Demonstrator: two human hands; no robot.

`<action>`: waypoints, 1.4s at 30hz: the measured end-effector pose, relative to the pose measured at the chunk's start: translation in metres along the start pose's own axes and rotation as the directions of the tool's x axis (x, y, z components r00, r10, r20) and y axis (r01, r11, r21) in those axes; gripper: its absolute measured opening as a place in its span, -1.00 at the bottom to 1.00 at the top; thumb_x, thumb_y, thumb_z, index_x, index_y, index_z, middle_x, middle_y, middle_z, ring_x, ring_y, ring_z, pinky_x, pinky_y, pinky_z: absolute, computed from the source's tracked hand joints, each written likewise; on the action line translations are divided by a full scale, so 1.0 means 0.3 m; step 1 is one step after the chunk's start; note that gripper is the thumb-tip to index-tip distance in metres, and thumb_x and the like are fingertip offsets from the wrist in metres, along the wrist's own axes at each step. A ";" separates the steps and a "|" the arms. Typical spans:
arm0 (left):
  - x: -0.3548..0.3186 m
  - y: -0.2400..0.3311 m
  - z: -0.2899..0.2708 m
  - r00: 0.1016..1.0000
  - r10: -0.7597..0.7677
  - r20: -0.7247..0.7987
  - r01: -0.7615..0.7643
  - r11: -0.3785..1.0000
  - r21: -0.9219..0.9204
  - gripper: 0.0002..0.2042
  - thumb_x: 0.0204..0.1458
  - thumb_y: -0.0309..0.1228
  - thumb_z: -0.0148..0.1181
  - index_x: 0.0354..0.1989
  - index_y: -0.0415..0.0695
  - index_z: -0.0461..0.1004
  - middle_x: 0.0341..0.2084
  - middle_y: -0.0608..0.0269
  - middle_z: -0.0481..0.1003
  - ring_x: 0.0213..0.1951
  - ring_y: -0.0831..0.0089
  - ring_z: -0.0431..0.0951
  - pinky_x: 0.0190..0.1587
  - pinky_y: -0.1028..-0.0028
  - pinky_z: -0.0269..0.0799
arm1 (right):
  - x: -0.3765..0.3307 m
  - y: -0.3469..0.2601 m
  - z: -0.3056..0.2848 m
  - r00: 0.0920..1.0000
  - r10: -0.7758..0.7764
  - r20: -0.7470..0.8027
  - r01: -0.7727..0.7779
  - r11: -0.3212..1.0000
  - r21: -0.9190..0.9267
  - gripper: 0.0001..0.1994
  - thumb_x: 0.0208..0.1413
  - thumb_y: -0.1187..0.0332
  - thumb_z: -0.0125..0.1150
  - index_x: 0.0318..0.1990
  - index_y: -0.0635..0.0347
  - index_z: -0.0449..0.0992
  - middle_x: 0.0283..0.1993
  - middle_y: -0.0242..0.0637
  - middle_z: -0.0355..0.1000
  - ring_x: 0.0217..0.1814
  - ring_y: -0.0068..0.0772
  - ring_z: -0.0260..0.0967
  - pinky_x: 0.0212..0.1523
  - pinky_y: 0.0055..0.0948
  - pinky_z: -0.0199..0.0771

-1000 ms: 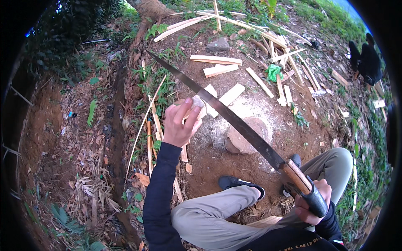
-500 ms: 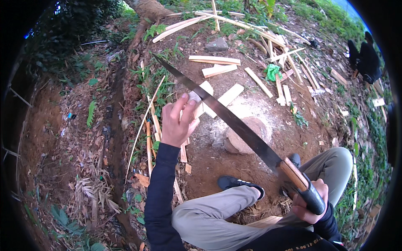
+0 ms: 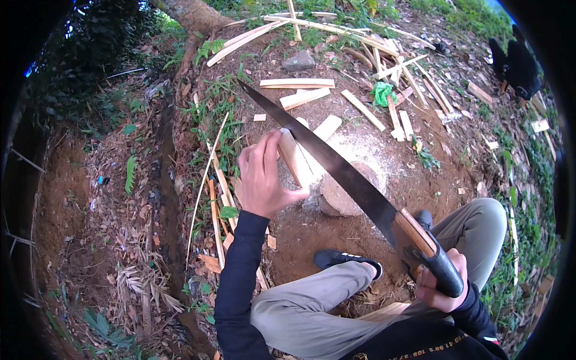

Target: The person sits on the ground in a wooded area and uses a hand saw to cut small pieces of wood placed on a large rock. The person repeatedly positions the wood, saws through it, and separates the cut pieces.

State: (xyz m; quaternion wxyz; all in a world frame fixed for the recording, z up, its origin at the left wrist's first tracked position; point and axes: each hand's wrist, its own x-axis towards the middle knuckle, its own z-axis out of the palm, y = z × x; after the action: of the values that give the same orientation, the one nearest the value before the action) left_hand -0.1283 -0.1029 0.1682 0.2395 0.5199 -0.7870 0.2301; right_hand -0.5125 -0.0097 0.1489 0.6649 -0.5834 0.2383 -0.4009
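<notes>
My left hand [image 3: 264,180] grips a short, pale wooden block [image 3: 291,157] lengthwise, with fingertips at its far end and the thumb near its close end. In my right hand [image 3: 441,282] is a handsaw [image 3: 342,183], its wood and dark handle tucked in my fist. The long dark blade slants up and left over the block and past a tree stump [image 3: 339,198]. Part of the stump is hidden under the blade. Another pale plank [image 3: 327,128] lies just beyond the block, partly covered by the saw.
Pale sawdust surrounds the stump. Cut boards [image 3: 297,83] and long wooden strips [image 3: 246,43] lie farther off, near a green plastic bag [image 3: 383,94] and a grey stone [image 3: 299,60]. A ditch [image 3: 159,174] runs along the left. Another person in dark clothing [image 3: 519,69] is at far right.
My left hand has turned and spread its grip along the wooden block, the thumb now at the near end. A small wood piece now shows on the ground beyond it. The saw stays raised.
</notes>
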 end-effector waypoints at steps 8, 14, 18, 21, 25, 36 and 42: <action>0.034 0.046 -0.001 0.980 -0.194 0.042 0.198 0.965 -0.170 0.10 -0.60 -0.11 0.56 0.26 -0.31 0.18 0.05 -0.03 0.31 0.01 0.09 0.41 0.10 0.17 0.33 | 0.046 0.033 0.042 0.990 -0.125 0.062 0.135 0.970 -0.200 -0.74 -0.26 0.56 0.36 -0.73 0.13 0.35 -0.78 -0.38 0.27 -0.80 -0.41 0.28 -0.70 -0.48 0.18; 0.051 0.019 0.103 0.881 -0.387 0.270 0.444 0.874 -0.196 0.05 -0.50 -0.09 0.55 0.23 -0.42 0.21 -0.01 -0.10 0.38 0.02 0.11 0.46 0.09 0.21 0.42 | 0.097 0.048 0.057 0.999 -0.036 -0.034 0.025 0.960 -0.278 -0.75 -0.16 0.53 0.34 -0.69 0.17 0.36 -0.77 -0.40 0.30 -0.78 -0.55 0.30 -0.69 -0.51 0.19; 0.051 -0.017 0.176 0.815 -0.417 0.403 0.536 0.808 -0.246 -0.11 -0.42 0.04 0.54 0.02 -0.44 0.40 -0.09 -0.18 0.45 -0.05 0.04 0.51 0.05 0.23 0.43 | 0.151 -0.004 0.086 0.979 0.101 -0.177 -0.124 0.985 -0.122 -0.77 -0.16 0.56 0.33 -0.66 0.20 0.37 -0.72 -0.47 0.23 -0.70 -0.64 0.17 -0.62 -0.50 0.14; 0.041 -0.034 0.227 0.701 -0.415 0.581 0.692 0.593 -0.412 -0.38 -0.20 0.02 0.45 -0.16 -0.33 0.51 -0.22 0.00 0.55 -0.13 0.30 0.54 -0.04 0.37 0.43 | 0.159 -0.016 0.074 0.956 0.168 -0.241 -0.190 0.979 -0.073 -0.79 -0.18 0.58 0.33 -0.66 0.20 0.38 -0.73 -0.46 0.25 -0.70 -0.63 0.18 -0.61 -0.50 0.14; 0.016 -0.069 0.234 0.585 -0.370 0.722 0.803 0.391 -0.450 -0.37 0.07 -0.01 0.19 0.13 -0.34 0.40 -0.01 0.13 0.52 0.02 0.42 0.50 0.03 0.39 0.38 | 0.164 -0.039 0.069 0.960 0.081 -0.267 -0.097 0.994 -0.049 -0.80 -0.21 0.58 0.33 -0.67 0.20 0.40 -0.74 -0.45 0.28 -0.71 -0.63 0.19 -0.61 -0.51 0.15; -0.005 -0.100 0.314 0.440 -0.447 0.779 0.861 -0.037 -0.507 -0.12 -0.03 0.30 0.05 0.19 -0.35 0.31 0.01 0.03 0.44 -0.02 0.32 0.47 0.07 0.27 0.32 | 0.157 -0.022 0.046 0.929 0.180 -0.323 -0.180 0.983 0.032 -0.84 -0.23 0.59 0.33 -0.65 0.20 0.44 -0.71 -0.46 0.33 -0.68 -0.59 0.25 -0.57 -0.52 0.21; -0.048 -0.139 0.489 0.121 -0.506 0.854 0.841 -0.405 -0.359 0.17 -0.19 0.46 0.03 0.32 -0.47 0.05 0.18 -0.20 0.27 0.20 0.06 0.32 0.23 -0.15 0.15 | 0.179 -0.002 0.000 0.922 0.165 -0.351 -0.163 0.986 0.035 -0.80 -0.22 0.61 0.32 -0.66 0.22 0.37 -0.74 -0.44 0.30 -0.71 -0.63 0.21 -0.62 -0.54 0.16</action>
State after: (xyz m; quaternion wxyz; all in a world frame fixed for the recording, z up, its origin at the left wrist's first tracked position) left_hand -0.1049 -0.1970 0.0497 0.4294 0.6861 -0.2372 -0.5372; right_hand -0.4823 -0.0532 0.1575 0.6441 -0.4786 0.4006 -0.4423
